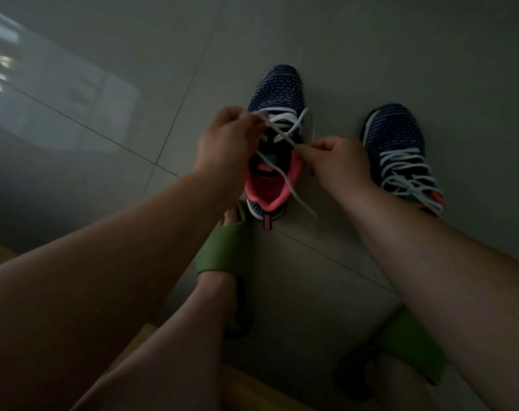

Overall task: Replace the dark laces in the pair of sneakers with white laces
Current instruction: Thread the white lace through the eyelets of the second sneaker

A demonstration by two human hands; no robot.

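Observation:
Two navy knit sneakers with pink collars stand on the tiled floor, toes pointing away from me. The left sneaker [277, 93] has a white lace [285, 136] threaded through its lower eyelets only; its tongue and pink lining lie open. My left hand [225, 143] pinches one end of that lace above the eyelets. My right hand [335, 161] pinches the other strand at the shoe's right side. A loose lace tail trails over the collar towards the floor. The right sneaker [400, 146] is laced with white lace up to its collar.
My feet wear green slides: one [222, 250] sits just behind the left sneaker's heel, the other [409, 345] at the lower right. A wooden seat edge [246, 390] shows at the bottom. Grey floor tiles [104, 84] stretch around, with a bright reflection at far left.

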